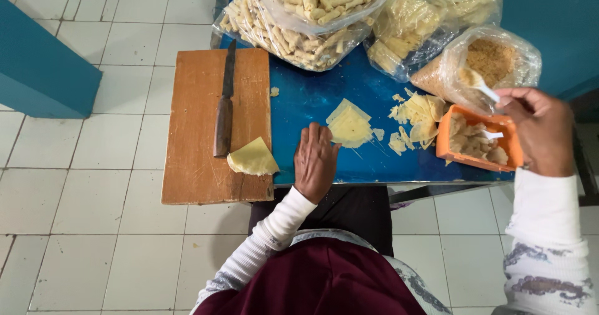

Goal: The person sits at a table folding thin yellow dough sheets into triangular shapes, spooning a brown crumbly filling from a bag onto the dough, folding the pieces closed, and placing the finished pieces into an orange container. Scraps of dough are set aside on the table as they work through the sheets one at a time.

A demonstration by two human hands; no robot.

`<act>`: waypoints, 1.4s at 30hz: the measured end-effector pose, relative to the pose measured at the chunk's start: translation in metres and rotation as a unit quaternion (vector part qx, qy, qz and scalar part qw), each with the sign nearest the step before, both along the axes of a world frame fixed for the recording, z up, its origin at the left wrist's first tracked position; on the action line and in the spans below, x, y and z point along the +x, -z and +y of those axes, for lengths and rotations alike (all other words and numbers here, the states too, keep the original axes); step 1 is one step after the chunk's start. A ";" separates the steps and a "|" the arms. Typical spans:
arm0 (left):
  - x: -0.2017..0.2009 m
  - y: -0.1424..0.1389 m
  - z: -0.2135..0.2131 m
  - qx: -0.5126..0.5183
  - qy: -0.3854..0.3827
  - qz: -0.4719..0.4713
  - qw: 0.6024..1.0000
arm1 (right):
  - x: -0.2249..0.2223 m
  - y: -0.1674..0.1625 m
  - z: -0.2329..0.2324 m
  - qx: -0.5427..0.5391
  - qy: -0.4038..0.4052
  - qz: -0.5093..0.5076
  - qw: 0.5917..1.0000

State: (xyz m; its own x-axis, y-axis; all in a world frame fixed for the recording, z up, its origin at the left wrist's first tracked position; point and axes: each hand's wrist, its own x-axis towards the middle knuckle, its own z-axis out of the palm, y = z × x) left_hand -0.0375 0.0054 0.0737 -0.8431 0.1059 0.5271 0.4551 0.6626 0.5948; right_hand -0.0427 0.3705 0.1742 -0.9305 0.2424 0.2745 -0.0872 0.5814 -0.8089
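Scooping filling is the step we judge to be in hand: our right hand (541, 131) is pinched shut on a small white spoon (479, 84) heaped with brown crumbly filling, held over the open clear bag of filling (499, 62) at the far right of the blue tabletop (312, 99). Our left hand (316, 159) lies flat with fingers spread, gripping nothing, its fingertips touching the near edge of a pale yellow wrapper sheet (349, 124) spread on the tabletop. The two hands are well apart. Just beside the spoon, an orange tray (444, 141) holds folded pieces, and a loose pile of wrapper scraps (417, 118) sits between it and the sheet. To the left a wooden cutting board (199, 134) carries a knife (224, 103) and another folded wrapper (253, 159); big bags of finished rolls (293, 28) crowd the far side. The next move, as we read it, calls for carrying the loaded spoon level across to the sheet under our left hand without spilling, while that hand keeps the thin sheet from sliding.
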 end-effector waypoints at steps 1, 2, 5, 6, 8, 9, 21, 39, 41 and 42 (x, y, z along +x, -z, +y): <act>0.000 -0.001 0.000 0.003 -0.002 0.008 1.000 | 0.004 0.001 -0.008 0.002 -0.005 -0.007 1.000; 0.001 -0.001 0.001 0.005 -0.003 0.010 1.000 | 0.008 0.004 -0.018 0.005 -0.010 -0.016 1.000; 0.000 -0.003 0.003 0.011 -0.009 0.007 1.000 | 0.006 0.014 -0.050 -0.023 -0.107 -0.043 0.993; 0.000 -0.003 0.003 0.015 -0.009 0.000 1.000 | 0.004 0.021 -0.062 0.017 -0.115 -0.063 0.991; 0.000 -0.003 0.004 0.023 -0.004 -0.007 1.000 | -0.003 0.034 -0.088 0.069 -0.143 -0.096 0.983; -0.001 -0.004 0.003 0.027 -0.001 -0.009 1.000 | -0.007 0.040 -0.100 0.082 -0.165 -0.112 0.976; -0.002 -0.003 0.004 0.022 -0.020 0.000 1.000 | 0.013 0.063 -0.135 0.449 -0.170 0.223 0.848; -0.006 0.003 0.012 -0.033 0.001 0.042 0.999 | 0.014 0.057 -0.040 0.382 0.051 0.253 0.888; -0.006 0.003 0.013 -0.020 0.021 0.058 0.998 | 0.012 0.050 -0.004 0.441 0.120 0.195 0.868; -0.007 0.003 0.013 -0.011 0.030 0.056 0.998 | 0.010 0.047 0.007 0.465 0.142 0.177 0.856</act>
